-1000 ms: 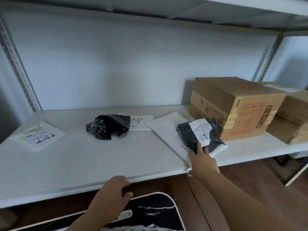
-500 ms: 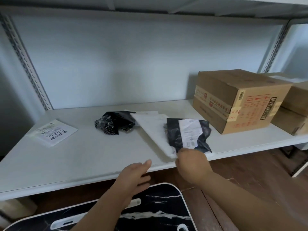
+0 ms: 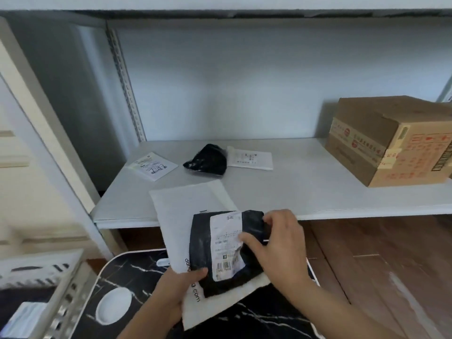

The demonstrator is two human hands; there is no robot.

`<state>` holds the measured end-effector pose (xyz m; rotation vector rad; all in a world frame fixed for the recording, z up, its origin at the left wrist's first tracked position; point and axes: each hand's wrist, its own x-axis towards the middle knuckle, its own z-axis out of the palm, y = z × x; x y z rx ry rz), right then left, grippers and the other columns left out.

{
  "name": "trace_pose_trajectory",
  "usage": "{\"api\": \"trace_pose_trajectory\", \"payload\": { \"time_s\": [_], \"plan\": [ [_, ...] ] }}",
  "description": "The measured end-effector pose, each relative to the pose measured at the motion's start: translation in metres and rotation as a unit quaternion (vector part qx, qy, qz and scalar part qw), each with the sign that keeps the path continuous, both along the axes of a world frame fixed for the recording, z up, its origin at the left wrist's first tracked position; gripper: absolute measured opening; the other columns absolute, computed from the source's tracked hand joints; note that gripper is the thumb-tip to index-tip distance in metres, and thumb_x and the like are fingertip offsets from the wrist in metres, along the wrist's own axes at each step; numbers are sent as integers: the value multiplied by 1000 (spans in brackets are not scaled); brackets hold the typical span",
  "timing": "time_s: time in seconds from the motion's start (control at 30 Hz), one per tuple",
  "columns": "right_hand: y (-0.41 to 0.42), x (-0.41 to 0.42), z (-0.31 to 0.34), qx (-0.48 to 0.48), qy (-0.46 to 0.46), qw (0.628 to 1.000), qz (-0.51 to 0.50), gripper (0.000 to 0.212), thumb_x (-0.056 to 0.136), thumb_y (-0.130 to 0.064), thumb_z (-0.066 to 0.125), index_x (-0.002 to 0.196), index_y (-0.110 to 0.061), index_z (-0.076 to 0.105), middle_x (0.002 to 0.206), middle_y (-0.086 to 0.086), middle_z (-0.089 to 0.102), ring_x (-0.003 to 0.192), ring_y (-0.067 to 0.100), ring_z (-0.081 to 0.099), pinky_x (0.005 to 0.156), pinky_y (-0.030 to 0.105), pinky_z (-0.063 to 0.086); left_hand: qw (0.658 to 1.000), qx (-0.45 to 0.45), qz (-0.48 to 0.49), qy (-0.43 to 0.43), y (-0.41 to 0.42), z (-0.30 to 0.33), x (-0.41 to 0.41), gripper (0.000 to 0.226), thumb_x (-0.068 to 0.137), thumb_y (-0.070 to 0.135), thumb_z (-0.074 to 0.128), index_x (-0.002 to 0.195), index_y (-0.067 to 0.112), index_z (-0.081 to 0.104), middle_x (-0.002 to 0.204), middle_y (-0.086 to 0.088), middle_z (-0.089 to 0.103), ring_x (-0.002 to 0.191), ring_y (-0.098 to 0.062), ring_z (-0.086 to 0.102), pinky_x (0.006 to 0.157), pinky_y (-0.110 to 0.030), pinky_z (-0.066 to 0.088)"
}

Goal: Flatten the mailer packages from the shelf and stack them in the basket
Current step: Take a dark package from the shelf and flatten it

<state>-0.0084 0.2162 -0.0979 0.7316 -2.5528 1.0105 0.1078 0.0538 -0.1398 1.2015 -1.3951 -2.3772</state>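
Note:
A large white mailer (image 3: 186,216) hangs half off the front edge of the white shelf (image 3: 305,192), with a black mailer (image 3: 203,250) bearing a white label lying on top of it. My left hand (image 3: 178,287) grips the near edge of the white mailer, thumb on top. My right hand (image 3: 276,245) holds the black mailer's right side, thumb on the label. Further back on the shelf lie a crumpled black mailer (image 3: 208,163), a small white mailer (image 3: 250,161) beside it and a white labelled mailer (image 3: 152,166) at the left. The basket (image 3: 49,307) shows at the lower left.
A cardboard box (image 3: 386,140) stands on the shelf at the right. Below my hands is a black marbled surface (image 3: 137,277) with a white oval cutout. A metal shelf upright (image 3: 124,84) rises at the back left. Brown wooden floor lies to the right.
Both mailers have been pulled toward me, over the shelf's front edge. My left hand came up and took hold of the white mailer. The view swung left.

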Motion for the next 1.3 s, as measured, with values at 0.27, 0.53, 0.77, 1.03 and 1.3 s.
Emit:
{"api": "trace_pose_trajectory", "payload": {
  "time_s": [0.27, 0.53, 0.77, 1.03, 1.3],
  "plan": [
    [-45, 63, -53, -134, -514, 846, 42, 12, 92, -22, 64, 91, -16, 74, 87, 3, 75, 87, 23, 70, 90, 49, 53, 997, -33, -26, -67, -41, -21, 107, 42, 74, -15, 69, 113, -2, 62, 100, -24, 71, 95, -42, 67, 83, -52, 53],
    [-62, 65, -49, -192, -533, 823, -35, 20, 100, -21, 47, 90, -21, 64, 95, 8, 71, 90, 29, 66, 88, 49, 53, 913, -130, -274, -273, -92, -41, 158, 73, 44, 26, 94, 110, 16, 67, 100, 1, 74, 97, -16, 65, 89, -32, 45],
    [-53, 50, -32, -201, -531, 822, -43, 20, 101, -23, 48, 94, -17, 66, 93, 10, 72, 88, 31, 68, 87, 52, 54, 809, -449, -106, -366, -69, -38, 123, 95, 66, 53, 80, 140, 14, 36, 134, -8, 49, 119, -24, 52, 100, -38, 45],
    [-51, 58, -11, -296, -611, 734, 28, 28, 95, -36, 56, 103, -11, 66, 89, 10, 75, 90, 32, 70, 85, 48, 54, 996, -62, -36, -51, -10, 23, 54, 25, 90, 19, 63, 115, 15, 62, 99, -3, 75, 91, -25, 71, 84, -46, 57],
    [-45, 85, -27, -155, -283, 946, 33, 30, 99, -36, 46, 82, -15, 60, 76, -4, 63, 76, 14, 61, 71, 32, 51, 894, -431, 40, -116, 11, 21, 47, 24, 98, 36, 46, 78, 23, 48, 79, 2, 62, 72, -10, 60, 66, -29, 53]
  ]
}}
